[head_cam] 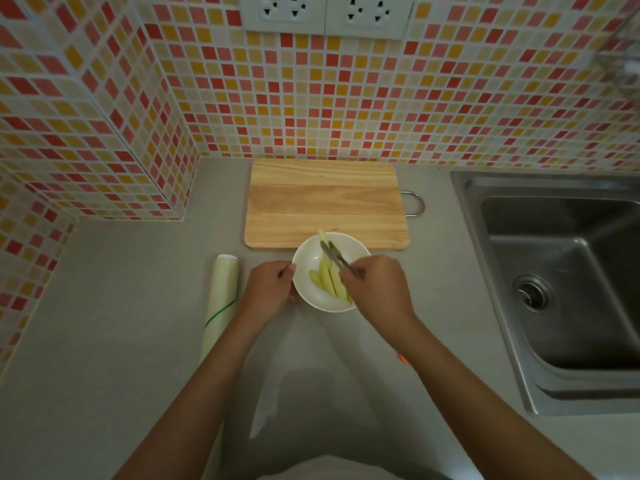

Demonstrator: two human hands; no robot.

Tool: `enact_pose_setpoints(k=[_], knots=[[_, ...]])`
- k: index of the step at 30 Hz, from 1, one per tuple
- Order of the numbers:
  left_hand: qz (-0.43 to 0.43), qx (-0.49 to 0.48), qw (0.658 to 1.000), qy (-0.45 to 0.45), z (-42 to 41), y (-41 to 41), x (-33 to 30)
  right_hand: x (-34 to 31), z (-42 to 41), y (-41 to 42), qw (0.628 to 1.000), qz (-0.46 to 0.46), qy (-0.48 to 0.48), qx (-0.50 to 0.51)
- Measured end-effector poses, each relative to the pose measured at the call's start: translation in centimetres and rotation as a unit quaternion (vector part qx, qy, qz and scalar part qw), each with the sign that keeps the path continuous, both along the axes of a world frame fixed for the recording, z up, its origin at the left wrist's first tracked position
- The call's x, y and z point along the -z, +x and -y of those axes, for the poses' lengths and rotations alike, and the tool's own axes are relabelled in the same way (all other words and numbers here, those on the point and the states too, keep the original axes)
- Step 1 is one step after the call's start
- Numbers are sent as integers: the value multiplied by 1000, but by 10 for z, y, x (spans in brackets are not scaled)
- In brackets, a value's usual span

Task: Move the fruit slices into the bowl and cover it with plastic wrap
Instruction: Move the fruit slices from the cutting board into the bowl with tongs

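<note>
Grey counter, mosaic tile behind. Bowl [330, 271] at centre frame, below bare cutting board [326, 202]. Left hand [270, 287] grips bowl rim; right hand [377, 289] closed on tongs [337, 259] pinching a fruit slice [322, 234]. Advice: release low inside, bowl steadied. Plastic wrap roll [223, 299] lies left.

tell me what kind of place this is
Most likely a home kitchen counter. A steel sink is set into the grey worktop, a wooden cutting board lies against a mosaic-tiled wall with wall sockets, and a roll of plastic wrap lies beside a white bowl of fruit slices.
</note>
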State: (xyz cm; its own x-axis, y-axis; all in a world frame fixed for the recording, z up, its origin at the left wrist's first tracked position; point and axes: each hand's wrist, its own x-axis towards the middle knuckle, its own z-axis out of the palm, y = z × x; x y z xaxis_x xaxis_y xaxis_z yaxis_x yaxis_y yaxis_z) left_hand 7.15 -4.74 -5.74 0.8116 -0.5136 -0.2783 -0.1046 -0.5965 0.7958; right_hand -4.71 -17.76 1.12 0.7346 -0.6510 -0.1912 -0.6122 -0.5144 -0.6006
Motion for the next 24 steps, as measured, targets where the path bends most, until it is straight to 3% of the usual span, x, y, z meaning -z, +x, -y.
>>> enact_pose_setpoints(k=[6, 10, 16, 24], knots=[[-1, 2, 1000, -4, 0, 0, 0, 25, -24, -22, 982, -142, -103, -68], [-4, 3, 1000, -6, 0, 0, -1, 19, -18, -21, 981, -126, -146, -34], [-14, 2, 1000, -15, -2, 0, 0, 5, 47, 20, 988, -41, -111, 98], [-24, 2, 999, -24, -2, 2, 3, 49, 120, 96, 977, -137, -133, 99]])
